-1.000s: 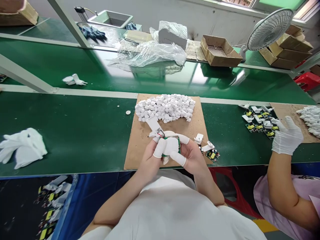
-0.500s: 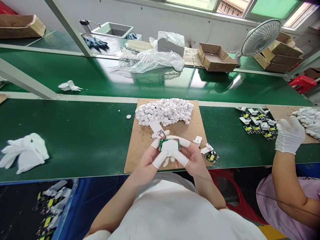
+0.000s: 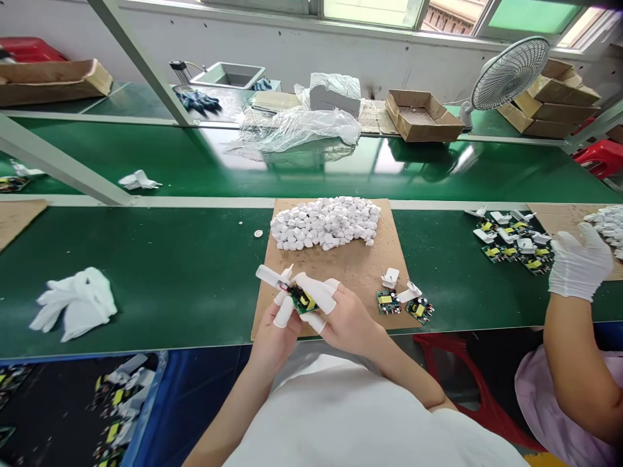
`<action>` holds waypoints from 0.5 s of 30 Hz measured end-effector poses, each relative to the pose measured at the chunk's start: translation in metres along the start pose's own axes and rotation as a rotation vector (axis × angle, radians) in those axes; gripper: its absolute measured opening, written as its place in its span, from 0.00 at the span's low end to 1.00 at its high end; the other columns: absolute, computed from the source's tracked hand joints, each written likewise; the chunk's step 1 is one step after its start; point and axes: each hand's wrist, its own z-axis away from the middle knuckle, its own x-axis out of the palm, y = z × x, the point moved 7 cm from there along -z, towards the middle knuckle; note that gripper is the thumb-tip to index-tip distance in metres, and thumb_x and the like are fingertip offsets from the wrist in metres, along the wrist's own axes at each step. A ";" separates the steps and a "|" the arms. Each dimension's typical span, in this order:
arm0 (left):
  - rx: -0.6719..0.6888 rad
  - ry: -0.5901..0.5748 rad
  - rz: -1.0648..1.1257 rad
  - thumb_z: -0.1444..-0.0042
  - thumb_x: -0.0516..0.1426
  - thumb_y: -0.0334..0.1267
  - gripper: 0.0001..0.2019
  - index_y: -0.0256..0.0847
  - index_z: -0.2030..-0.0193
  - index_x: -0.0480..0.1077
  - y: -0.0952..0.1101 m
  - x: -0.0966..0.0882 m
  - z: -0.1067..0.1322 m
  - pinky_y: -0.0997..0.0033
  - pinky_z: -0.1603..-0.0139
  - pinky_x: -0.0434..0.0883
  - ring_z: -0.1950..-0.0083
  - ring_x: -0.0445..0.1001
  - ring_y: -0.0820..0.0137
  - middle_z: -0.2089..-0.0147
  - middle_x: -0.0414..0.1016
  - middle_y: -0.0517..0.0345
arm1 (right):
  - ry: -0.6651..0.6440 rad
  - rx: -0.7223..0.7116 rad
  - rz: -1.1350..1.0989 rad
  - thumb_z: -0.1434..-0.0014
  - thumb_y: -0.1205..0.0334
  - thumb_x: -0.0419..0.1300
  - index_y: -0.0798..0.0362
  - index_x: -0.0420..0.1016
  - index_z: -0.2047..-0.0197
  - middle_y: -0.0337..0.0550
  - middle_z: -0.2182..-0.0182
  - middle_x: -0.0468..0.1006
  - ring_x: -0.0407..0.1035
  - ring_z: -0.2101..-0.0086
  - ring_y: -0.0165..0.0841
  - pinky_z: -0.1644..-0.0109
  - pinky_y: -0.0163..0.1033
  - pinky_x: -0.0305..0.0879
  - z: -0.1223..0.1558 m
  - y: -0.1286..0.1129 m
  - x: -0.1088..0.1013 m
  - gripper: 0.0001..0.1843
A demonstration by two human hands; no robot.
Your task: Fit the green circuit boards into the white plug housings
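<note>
Both my hands wear white finger cots and are closed together on one small green circuit board (image 3: pixel 302 300) with a white plug piece (image 3: pixel 268 275) wired to it. My left hand (image 3: pixel 275 324) pinches the board's left side. My right hand (image 3: pixel 341 318) grips it from the right, over the near edge of a brown cardboard sheet (image 3: pixel 360 266). A pile of several small white plastic parts (image 3: pixel 325 222) lies at the sheet's far end. Two more boards with white housings (image 3: pixel 403 299) lie just right of my right hand.
A co-worker's white-gloved hand (image 3: pixel 579 263) reaches toward several boards (image 3: pixel 513 243) at the far right. White gloves (image 3: pixel 78 310) lie on the green table (image 3: pixel 160 272) at left. Beyond are a plastic bag (image 3: pixel 296 126), a cardboard box (image 3: pixel 422 115) and a fan (image 3: pixel 509 65).
The assembly in my hands has turned: the white housing that faced me gave way to the board's component side, and the white plug piece now sticks out to the left.
</note>
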 end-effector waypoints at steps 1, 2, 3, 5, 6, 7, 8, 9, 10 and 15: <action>0.013 0.004 0.049 0.53 0.81 0.51 0.23 0.52 0.50 0.88 0.001 0.000 -0.001 0.77 0.63 0.80 0.56 0.86 0.68 0.49 0.90 0.60 | 0.027 -0.013 -0.018 0.23 0.61 0.59 0.55 0.58 0.18 0.61 0.36 0.82 0.80 0.46 0.49 0.42 0.53 0.82 -0.001 -0.001 -0.004 0.35; 0.038 0.005 0.100 0.52 0.81 0.50 0.23 0.54 0.49 0.88 0.002 -0.001 -0.002 0.77 0.62 0.81 0.55 0.86 0.68 0.49 0.90 0.62 | 0.065 -0.001 -0.029 0.23 0.58 0.60 0.54 0.61 0.19 0.60 0.35 0.81 0.79 0.44 0.48 0.41 0.52 0.81 -0.003 0.002 -0.010 0.34; 0.067 0.003 0.149 0.51 0.81 0.50 0.23 0.56 0.48 0.87 0.005 -0.003 -0.005 0.76 0.61 0.82 0.53 0.87 0.67 0.48 0.90 0.63 | 0.092 0.052 -0.019 0.22 0.55 0.60 0.54 0.63 0.20 0.60 0.34 0.81 0.79 0.43 0.48 0.40 0.51 0.81 -0.007 0.009 -0.017 0.33; 0.113 0.005 0.236 0.51 0.81 0.51 0.24 0.55 0.47 0.86 0.011 -0.009 -0.011 0.74 0.58 0.84 0.50 0.88 0.64 0.49 0.90 0.62 | 0.025 0.273 0.116 0.21 0.54 0.58 0.53 0.67 0.23 0.60 0.34 0.79 0.78 0.43 0.46 0.40 0.49 0.79 -0.017 0.038 -0.027 0.29; 0.124 0.010 0.269 0.52 0.81 0.51 0.26 0.54 0.47 0.86 0.014 -0.013 -0.014 0.73 0.57 0.84 0.49 0.88 0.63 0.49 0.90 0.61 | -0.073 0.404 0.227 0.20 0.56 0.55 0.54 0.68 0.24 0.61 0.35 0.80 0.78 0.44 0.45 0.42 0.48 0.78 -0.022 0.056 -0.030 0.26; 0.124 0.016 0.297 0.53 0.81 0.51 0.27 0.53 0.46 0.86 0.016 -0.016 -0.017 0.72 0.57 0.85 0.49 0.89 0.62 0.50 0.90 0.59 | -0.235 0.512 0.361 0.19 0.60 0.52 0.55 0.70 0.26 0.60 0.37 0.80 0.78 0.45 0.45 0.43 0.47 0.77 -0.027 0.075 -0.030 0.24; 0.114 0.023 0.318 0.54 0.82 0.50 0.28 0.52 0.46 0.86 0.018 -0.019 -0.019 0.72 0.58 0.85 0.49 0.89 0.61 0.50 0.90 0.58 | -0.325 0.559 0.423 0.20 0.64 0.51 0.57 0.74 0.30 0.61 0.42 0.82 0.78 0.46 0.46 0.46 0.46 0.75 -0.035 0.089 -0.032 0.21; 0.097 0.028 0.331 0.54 0.82 0.48 0.28 0.51 0.45 0.85 0.018 -0.021 -0.020 0.72 0.58 0.85 0.50 0.89 0.61 0.50 0.90 0.58 | -0.402 0.572 0.456 0.22 0.67 0.53 0.59 0.78 0.36 0.61 0.47 0.83 0.78 0.48 0.47 0.49 0.45 0.74 -0.044 0.100 -0.032 0.18; 0.068 0.023 0.335 0.53 0.82 0.47 0.29 0.50 0.44 0.85 0.017 -0.022 -0.020 0.72 0.59 0.85 0.50 0.89 0.61 0.51 0.90 0.57 | -0.470 0.569 0.480 0.25 0.71 0.56 0.60 0.81 0.42 0.60 0.50 0.84 0.78 0.50 0.47 0.53 0.43 0.72 -0.052 0.109 -0.029 0.15; -0.080 -0.077 0.287 0.43 0.77 0.45 0.26 0.50 0.39 0.82 0.000 -0.016 -0.013 0.74 0.63 0.84 0.53 0.89 0.62 0.49 0.89 0.54 | -0.668 0.484 0.571 0.31 0.80 0.57 0.61 0.81 0.49 0.60 0.51 0.82 0.79 0.53 0.45 0.58 0.39 0.68 -0.079 0.123 -0.004 0.14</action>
